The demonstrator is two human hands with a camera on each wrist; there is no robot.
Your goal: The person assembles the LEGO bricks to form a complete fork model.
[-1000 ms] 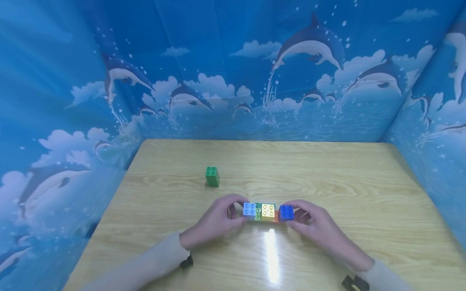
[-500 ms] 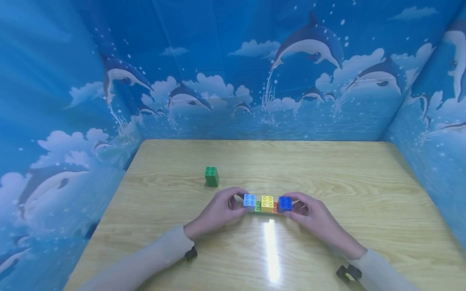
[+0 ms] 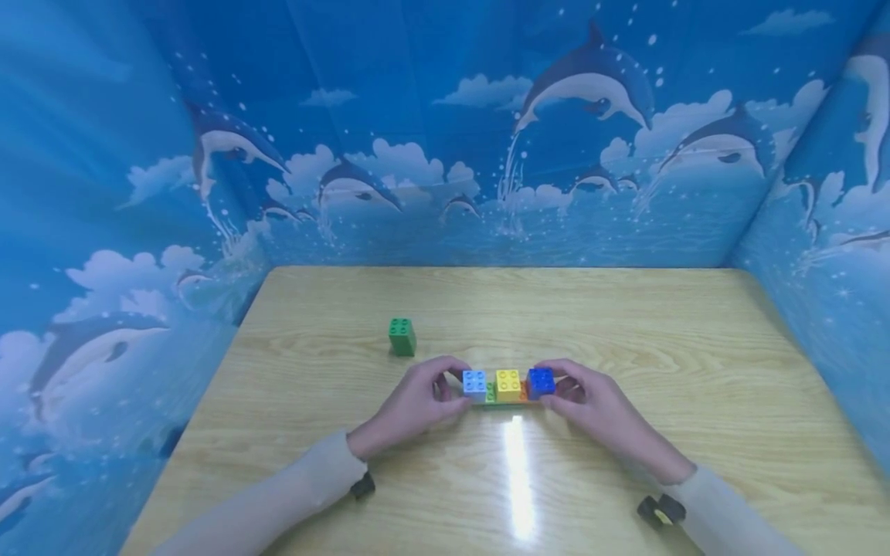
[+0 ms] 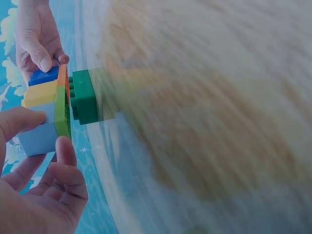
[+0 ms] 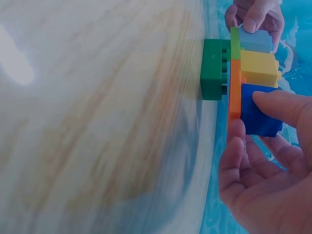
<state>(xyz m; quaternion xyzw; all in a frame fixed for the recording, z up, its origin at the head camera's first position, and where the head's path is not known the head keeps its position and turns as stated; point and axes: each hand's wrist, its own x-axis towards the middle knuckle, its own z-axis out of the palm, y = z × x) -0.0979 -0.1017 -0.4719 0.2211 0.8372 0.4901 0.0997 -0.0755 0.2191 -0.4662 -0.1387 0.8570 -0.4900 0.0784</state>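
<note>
At nine o'clock from the yellow block, the left hand is pinching the light-blue block; at three o'clock, the right hand is pinching the dark-blue block. Underneath, a wide green brick is resting on the table. A tall green block is standing toward ten o'clock.

Light-blue block, yellow block, navy block in row atop lime plate, orange plate; green block beneath.
</note>
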